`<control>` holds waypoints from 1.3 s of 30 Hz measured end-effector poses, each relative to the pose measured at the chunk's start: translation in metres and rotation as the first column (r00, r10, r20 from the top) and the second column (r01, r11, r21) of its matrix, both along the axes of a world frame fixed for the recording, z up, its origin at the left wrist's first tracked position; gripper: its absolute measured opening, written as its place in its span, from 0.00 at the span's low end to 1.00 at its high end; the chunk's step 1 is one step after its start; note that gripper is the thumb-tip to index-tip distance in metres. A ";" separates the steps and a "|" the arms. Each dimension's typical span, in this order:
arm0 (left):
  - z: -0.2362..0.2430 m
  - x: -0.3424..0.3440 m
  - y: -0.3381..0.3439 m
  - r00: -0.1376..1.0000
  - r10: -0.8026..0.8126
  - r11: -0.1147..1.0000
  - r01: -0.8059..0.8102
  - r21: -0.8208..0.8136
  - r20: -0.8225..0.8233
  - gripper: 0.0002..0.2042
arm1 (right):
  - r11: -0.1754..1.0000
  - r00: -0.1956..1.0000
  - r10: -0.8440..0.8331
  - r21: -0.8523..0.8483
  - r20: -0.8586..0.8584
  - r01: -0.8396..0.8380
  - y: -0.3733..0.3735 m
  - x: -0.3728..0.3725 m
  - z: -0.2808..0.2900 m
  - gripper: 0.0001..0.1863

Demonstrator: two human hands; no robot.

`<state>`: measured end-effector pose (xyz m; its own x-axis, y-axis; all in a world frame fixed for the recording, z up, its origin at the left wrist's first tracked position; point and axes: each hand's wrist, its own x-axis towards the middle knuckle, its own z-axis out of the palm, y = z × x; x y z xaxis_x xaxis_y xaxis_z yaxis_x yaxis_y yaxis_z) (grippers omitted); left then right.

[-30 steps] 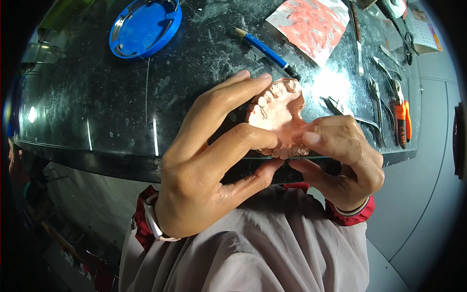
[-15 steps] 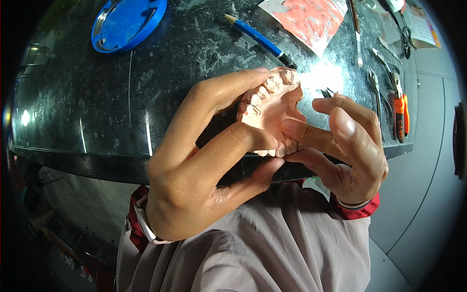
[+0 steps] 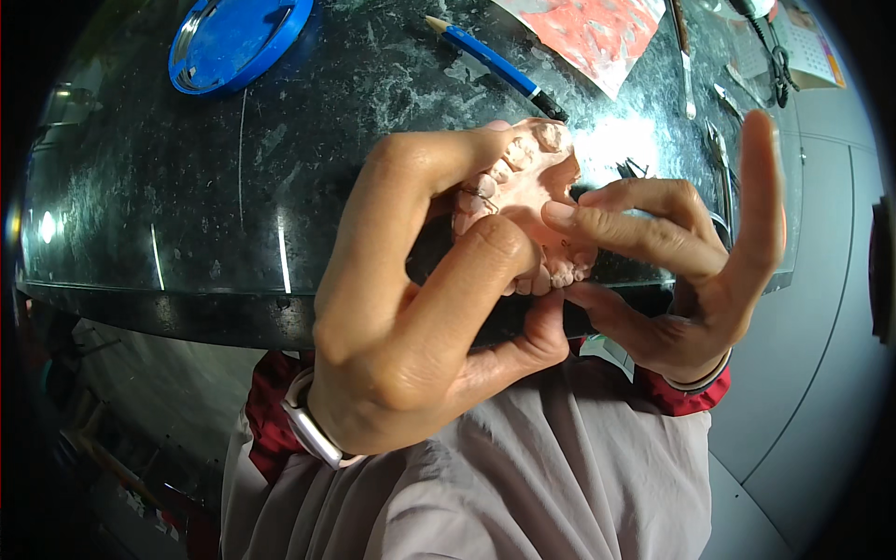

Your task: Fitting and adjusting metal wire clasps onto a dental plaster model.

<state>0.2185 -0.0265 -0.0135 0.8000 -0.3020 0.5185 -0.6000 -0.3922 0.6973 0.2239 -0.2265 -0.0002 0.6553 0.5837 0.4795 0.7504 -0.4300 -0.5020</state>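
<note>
A pinkish dental cast [image 3: 523,201] with molded teeth is held over the table's near edge. Thin bent wire [image 3: 483,198] lies across teeth on its left side, and small wire bits show near the front teeth. My left hand [image 3: 411,299] is closed round the cast's left side, its fingers over the far rim and palate and its thumb under the near teeth. My right hand [image 3: 691,252] pinches the cast's right side, thumb at the near teeth and fingertips over the palate. One of its fingers stands straight up, off the cast.
On the dark, stained table [image 3: 308,177] lie a blue pencil [image 3: 490,61], a blue round lid [image 3: 238,47] and a sheet smeared with pink [image 3: 593,37]. Metal hand tools [image 3: 688,89] lie at the right, near a black cable [image 3: 779,75]. Bright light glares beside the cast.
One right-hand finger has lifted from the cast and straightened upward. My left hand has shifted right, and the cast has turned slightly, showing more of the front teeth.
</note>
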 end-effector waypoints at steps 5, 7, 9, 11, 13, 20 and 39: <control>-0.004 -0.001 -0.003 0.999 0.015 1.000 -0.014 -0.017 0.033 0.14 | 0.986 0.982 0.118 0.137 -0.150 -0.097 0.000 0.008 0.000 0.67; -0.004 0.000 -0.004 0.999 0.021 1.000 -0.021 -0.006 0.035 0.14 | 0.984 0.981 0.140 0.128 -0.137 -0.123 0.002 0.009 0.001 0.66; -0.006 -0.001 -0.005 0.997 0.030 1.000 -0.030 -0.005 0.065 0.13 | 0.985 0.979 0.145 0.112 -0.146 -0.129 0.004 0.010 0.004 0.66; -0.007 0.001 -0.003 0.998 0.019 1.000 -0.018 -0.019 0.067 0.13 | 0.986 0.977 0.148 0.096 -0.154 -0.135 0.007 0.010 0.014 0.66; -0.006 -0.001 -0.002 0.997 0.008 0.999 -0.006 -0.033 0.071 0.13 | 0.970 0.977 0.050 -0.225 -0.206 -0.097 0.011 0.008 0.030 0.66; -0.001 -0.006 -0.009 0.989 0.143 0.986 -0.140 0.089 -0.032 0.13 | 0.883 0.977 -0.047 0.448 -0.206 0.137 0.001 -0.019 -0.009 0.67; -0.009 -0.002 -0.013 0.969 0.166 0.981 -0.180 0.066 0.185 0.13 | 0.975 0.972 -0.215 0.030 -0.093 0.219 0.016 -0.021 0.009 0.28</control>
